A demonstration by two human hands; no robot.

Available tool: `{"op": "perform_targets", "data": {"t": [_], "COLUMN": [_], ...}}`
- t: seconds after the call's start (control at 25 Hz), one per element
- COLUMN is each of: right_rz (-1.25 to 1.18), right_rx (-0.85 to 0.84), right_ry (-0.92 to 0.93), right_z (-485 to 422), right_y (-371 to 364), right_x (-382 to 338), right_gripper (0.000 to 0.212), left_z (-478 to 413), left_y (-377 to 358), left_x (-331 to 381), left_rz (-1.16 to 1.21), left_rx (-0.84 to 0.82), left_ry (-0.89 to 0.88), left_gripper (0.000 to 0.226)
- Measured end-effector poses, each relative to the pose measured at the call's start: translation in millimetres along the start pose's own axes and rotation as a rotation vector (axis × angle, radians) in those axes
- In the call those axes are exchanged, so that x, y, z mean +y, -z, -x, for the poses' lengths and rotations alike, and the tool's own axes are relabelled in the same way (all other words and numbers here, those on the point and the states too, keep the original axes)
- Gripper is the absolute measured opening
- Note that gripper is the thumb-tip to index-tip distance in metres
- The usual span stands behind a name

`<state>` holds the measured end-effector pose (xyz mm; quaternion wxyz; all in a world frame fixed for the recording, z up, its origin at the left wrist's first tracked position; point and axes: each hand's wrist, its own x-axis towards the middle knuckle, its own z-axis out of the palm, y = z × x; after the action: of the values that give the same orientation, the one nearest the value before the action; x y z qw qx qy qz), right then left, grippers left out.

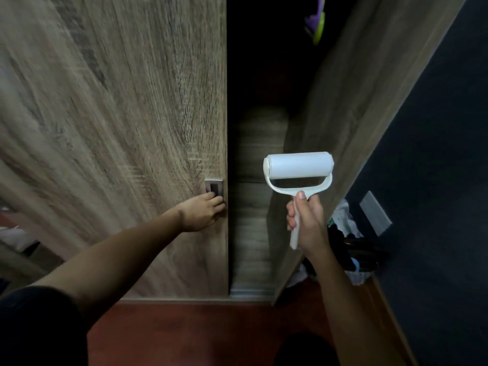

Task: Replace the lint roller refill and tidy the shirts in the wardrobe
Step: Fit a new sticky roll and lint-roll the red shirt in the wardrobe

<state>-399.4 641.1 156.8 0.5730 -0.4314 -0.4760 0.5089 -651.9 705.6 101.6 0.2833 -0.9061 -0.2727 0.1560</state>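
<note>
1. The right hand (306, 223) is clamped round the handle of a white plastic lint roller (298, 170), roll uppermost.
2. The left hand (202, 213) curls its fingers into a square metal recessed pull (214, 188) on the grey-brown wood-grain wardrobe door (118, 114).
3. Beyond lies the dark wardrobe interior (264, 75).

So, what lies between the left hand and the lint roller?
Between the left hand on the recessed handle and the lint roller: only the door's edge and the wardrobe's dark open gap, in the head view.

The person wears a black short sleeve (37, 320), with both forearms (126, 249) bare.
</note>
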Motion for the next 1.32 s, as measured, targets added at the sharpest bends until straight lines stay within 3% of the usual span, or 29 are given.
{"op": "perform_targets", "data": {"t": [0.56, 1.08, 1.2, 1.32], "right_rz": [-0.067, -0.055, -0.042, -0.043], "right_rx": [-0.046, -0.097, -0.110, -0.102], "right_ry": [0.008, 0.019, 0.015, 0.006], "right_z": [22.9, 27.5, 27.5, 24.7], "right_y": [-168.2, -212.3, -217.1, -217.8], "right_x": [29.4, 33.0, 31.8, 28.4], "right_gripper": [0.015, 0.014, 0.015, 0.018], "left_z": [201.9, 255.8, 254.6, 251.0], "left_y": [-75.7, -76.4, -70.7, -65.8], "left_x": [-63.4, -78.3, -78.0, -72.6], "left_rz": [-0.126, -0.009, 0.031, 0.006], "left_rx": [-0.283, -0.492, -0.409, -0.067], "left_ry": [0.117, 0.248, 0.266, 0.262], "left_gripper": [0.039, 0.040, 0.039, 0.029]}}
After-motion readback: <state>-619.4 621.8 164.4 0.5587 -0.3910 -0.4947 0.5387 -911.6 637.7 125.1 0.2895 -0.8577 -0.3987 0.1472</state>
